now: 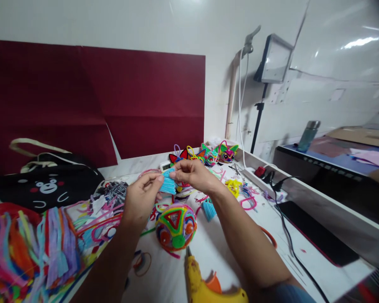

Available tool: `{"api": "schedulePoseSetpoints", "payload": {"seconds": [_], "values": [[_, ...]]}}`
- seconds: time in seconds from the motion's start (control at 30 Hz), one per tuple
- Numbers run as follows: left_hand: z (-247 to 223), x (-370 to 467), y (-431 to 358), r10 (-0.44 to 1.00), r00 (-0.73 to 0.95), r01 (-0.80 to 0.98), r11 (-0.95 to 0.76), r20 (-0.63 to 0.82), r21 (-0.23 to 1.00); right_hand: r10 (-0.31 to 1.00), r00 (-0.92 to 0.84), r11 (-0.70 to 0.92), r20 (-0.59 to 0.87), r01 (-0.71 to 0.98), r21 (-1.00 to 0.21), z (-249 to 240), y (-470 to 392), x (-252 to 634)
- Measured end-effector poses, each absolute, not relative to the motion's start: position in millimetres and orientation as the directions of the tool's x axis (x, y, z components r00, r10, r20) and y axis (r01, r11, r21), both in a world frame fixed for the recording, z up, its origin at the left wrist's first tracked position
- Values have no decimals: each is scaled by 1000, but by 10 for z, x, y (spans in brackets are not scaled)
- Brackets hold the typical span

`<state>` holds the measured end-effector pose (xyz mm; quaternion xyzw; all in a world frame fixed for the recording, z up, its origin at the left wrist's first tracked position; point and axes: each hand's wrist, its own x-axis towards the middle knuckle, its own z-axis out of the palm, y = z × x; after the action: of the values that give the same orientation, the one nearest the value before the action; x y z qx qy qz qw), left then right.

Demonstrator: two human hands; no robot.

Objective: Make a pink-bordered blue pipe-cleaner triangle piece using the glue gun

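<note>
The tabletop (169,280) has a raised right edge (316,208) and bare room beside the yellow glue gun (195,273). The left hand (142,195) and right hand (194,174) pinch the blue piece (168,185) between them.

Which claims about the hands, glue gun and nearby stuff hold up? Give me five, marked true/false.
1. The left hand and right hand both hold a light-blue piece. True.
2. The yellow glue gun is in the right hand. False: neither hand holds the glue gun; it is nearer the camera than both hands.
3. A round multicoloured head sits on the white table, near the glue gun's tip. True.
4. The flat black slab lies on the left side of the table. False: the black slab lies on the right side.
5. The bag at the left is plain red. False: the bag is black with a white printed face.
</note>
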<state>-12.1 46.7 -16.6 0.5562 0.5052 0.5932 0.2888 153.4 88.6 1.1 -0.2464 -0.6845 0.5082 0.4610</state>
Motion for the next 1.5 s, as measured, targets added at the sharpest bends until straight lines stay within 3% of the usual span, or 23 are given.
{"api": "schedulePoseSetpoints", "payload": {"seconds": [0.33, 0.63, 1.07, 1.5], "values": [[-176, -93, 453, 905, -209, 210, -328, 370, 921, 797, -431, 405, 423, -138, -904, -68, 961, 1490], [-190, -77, 512, 885, -300, 96, -345, 358, 934, 775, -552, 306, 309, -100, -947, -70, 964, 1537], [-102, -107, 520, 877, -205, 239, -386, 435, 891, 723, -635, 282, 272, -87, -955, -53, 932, 1543], [-163, -101, 486, 864, -286, 160, -382, 414, 910, 726, -626, 290, 286, -100, -952, -45, 905, 1517]]}}
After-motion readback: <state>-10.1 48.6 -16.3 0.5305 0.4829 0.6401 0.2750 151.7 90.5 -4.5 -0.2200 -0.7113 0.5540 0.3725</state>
